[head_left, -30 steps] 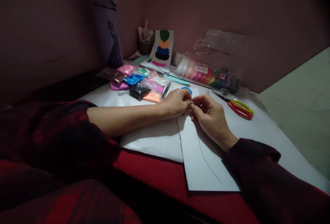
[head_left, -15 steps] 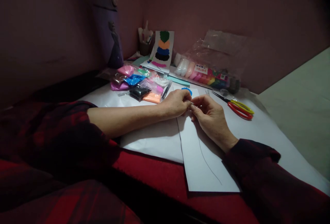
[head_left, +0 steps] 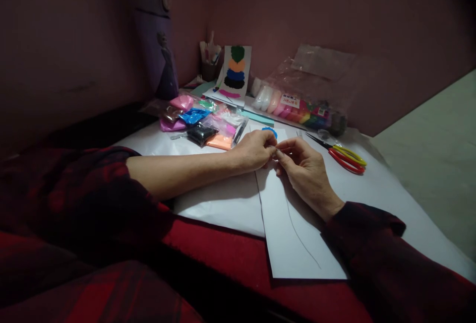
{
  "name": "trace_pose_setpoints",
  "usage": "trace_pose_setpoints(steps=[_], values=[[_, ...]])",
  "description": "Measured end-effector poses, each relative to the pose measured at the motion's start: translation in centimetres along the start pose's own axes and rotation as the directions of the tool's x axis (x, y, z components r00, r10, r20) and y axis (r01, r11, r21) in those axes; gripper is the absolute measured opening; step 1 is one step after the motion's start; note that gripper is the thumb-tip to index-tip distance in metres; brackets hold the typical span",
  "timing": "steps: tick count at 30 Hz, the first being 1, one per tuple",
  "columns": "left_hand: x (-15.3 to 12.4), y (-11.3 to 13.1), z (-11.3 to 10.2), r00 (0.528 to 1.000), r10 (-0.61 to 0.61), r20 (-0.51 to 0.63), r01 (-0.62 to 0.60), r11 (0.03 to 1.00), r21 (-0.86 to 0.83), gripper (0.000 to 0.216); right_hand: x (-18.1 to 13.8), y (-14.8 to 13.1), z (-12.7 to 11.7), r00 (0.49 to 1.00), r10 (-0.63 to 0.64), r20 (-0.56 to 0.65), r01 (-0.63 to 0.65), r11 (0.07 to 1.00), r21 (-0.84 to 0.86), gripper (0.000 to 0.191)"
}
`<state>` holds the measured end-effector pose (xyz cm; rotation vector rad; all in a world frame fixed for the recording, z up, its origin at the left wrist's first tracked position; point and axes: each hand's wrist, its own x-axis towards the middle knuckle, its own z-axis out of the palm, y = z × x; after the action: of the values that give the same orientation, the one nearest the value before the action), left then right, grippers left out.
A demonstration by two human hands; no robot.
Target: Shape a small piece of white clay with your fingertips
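Note:
My left hand (head_left: 255,150) and my right hand (head_left: 302,165) meet over a long white paper sheet (head_left: 293,251). The fingertips of both are pinched together at one spot, and whatever lies between them is too small and covered to name. A thin curved pencil-like line runs down the sheet below my hands. Just beyond my left fingers, a patch of blue clay (head_left: 269,133) shows on the paper. Scissors (head_left: 347,158) with red and yellow handles lie to the right of my right hand.
Packets of coloured clay (head_left: 201,132) lie left of the sheet. Behind stand a card with coloured patches (head_left: 235,72), a clear bag of clay (head_left: 293,104), a cup of tools (head_left: 210,69) and a purple bottle (head_left: 156,55). White paper covers the red-edged table (head_left: 223,253).
Both hands keep nearly the same pinch at the same place. The whole view has shifted very slightly; nothing else visibly moved.

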<state>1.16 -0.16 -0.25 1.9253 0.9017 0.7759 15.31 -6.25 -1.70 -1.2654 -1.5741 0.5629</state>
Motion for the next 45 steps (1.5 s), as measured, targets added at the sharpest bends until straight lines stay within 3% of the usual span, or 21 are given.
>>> trace_pose_setpoints(steps=[13, 45], values=[[-0.04, -0.21, 0.21, 1.000, -0.020, 0.011, 0.021, 0.995, -0.101, 0.003, -0.03, -0.36, 0.13, 1.000, 0.021, -0.012, -0.021, 0.999, 0.026, 0.007], [-0.17, -0.14, 0.07, 1.000, -0.013, -0.001, 0.013, 0.994, -0.110, 0.012, -0.16, -0.36, 0.12, 0.999, 0.029, -0.040, -0.029, 1.000, 0.009, 0.007]])
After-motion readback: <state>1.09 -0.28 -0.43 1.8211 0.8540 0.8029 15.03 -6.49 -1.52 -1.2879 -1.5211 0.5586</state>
